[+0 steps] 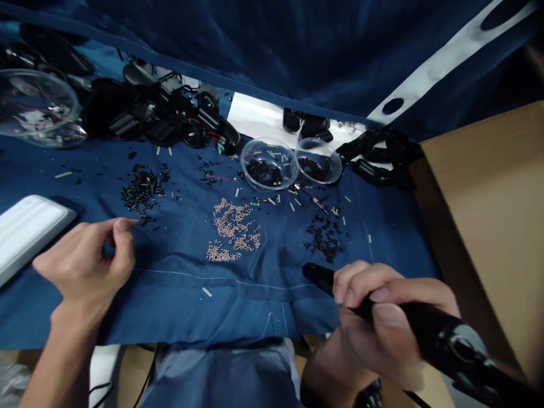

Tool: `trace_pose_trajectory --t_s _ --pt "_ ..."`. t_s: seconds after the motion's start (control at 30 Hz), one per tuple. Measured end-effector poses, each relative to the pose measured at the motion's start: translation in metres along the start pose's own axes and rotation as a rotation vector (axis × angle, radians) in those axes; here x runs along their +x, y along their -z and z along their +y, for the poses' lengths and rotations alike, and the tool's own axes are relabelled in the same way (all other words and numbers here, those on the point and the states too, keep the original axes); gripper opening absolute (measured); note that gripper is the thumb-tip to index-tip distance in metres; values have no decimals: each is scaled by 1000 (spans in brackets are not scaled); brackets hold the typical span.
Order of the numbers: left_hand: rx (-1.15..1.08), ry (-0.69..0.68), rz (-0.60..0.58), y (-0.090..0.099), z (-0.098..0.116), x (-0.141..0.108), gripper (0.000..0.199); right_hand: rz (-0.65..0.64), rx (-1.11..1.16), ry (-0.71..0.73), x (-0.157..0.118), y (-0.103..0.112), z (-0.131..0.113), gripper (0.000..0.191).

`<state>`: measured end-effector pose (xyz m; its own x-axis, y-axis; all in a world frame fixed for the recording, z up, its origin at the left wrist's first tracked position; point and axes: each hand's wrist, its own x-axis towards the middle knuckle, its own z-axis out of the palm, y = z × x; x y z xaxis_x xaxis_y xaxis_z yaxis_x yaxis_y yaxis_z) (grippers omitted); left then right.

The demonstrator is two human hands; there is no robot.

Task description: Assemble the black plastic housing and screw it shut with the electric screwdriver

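On the blue cloth at the left, my left hand [91, 258] is closed with thumb and index finger pinched, just below a pile of small black parts [142, 191]; anything between the fingertips is too small to make out. Wrapped in my right hand [382, 317] is a black tool [429, 331], its narrow end pointing up and left over the cloth. Copper-coloured screws [232, 226] lie scattered between my two hands. Another group of small black pieces [325, 238] sits just above the tool's tip.
Two clear tubs [268, 180] with black bits stand at the back centre. Black casings [170, 116] and a larger clear container [63, 136] fill the back left. At the left edge lies a white box-shaped object [32, 229]; a cardboard box [488, 198] stands at the right.
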<state>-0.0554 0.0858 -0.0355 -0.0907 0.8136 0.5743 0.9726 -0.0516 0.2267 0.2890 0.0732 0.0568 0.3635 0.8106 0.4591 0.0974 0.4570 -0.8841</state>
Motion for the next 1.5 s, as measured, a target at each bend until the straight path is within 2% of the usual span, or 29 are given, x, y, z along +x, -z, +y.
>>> trace_pose_trajectory --t_s 0.13,0.27,0.33,0.43,0.53,0.63,0.7,0.8,0.93,1.1,1.5 --pt "-31 77 -150 5 5 -7 43 55 31 37 11 13 6 2" --pt "-69 97 -145 9 9 -6 42 133 39 -51 22 27 10 7" --pt "-129 88 -138 10 19 -2 38 181 48 -97 26 37 12 12" --pt "-275 -41 -196 11 52 6 26 285 110 -162 25 59 20 17" --pt "-364 -290 -333 4 100 10 14 484 232 -265 18 85 34 19" --pt "-354 -522 -428 -9 147 8 16 642 327 -349 7 108 52 22" --pt "-324 -603 -498 -18 172 7 18 676 352 -384 0 119 63 25" --pt "-289 -644 -578 -31 196 7 20 716 400 -431 -5 127 77 29" --pt "-299 -634 -626 -43 209 10 17 767 470 -464 -4 124 82 31" --pt "-355 -596 -647 -50 212 7 21 768 492 -459 2 113 78 32" --pt "-476 -609 -575 -59 215 5 21 780 606 -483 5 104 76 30"
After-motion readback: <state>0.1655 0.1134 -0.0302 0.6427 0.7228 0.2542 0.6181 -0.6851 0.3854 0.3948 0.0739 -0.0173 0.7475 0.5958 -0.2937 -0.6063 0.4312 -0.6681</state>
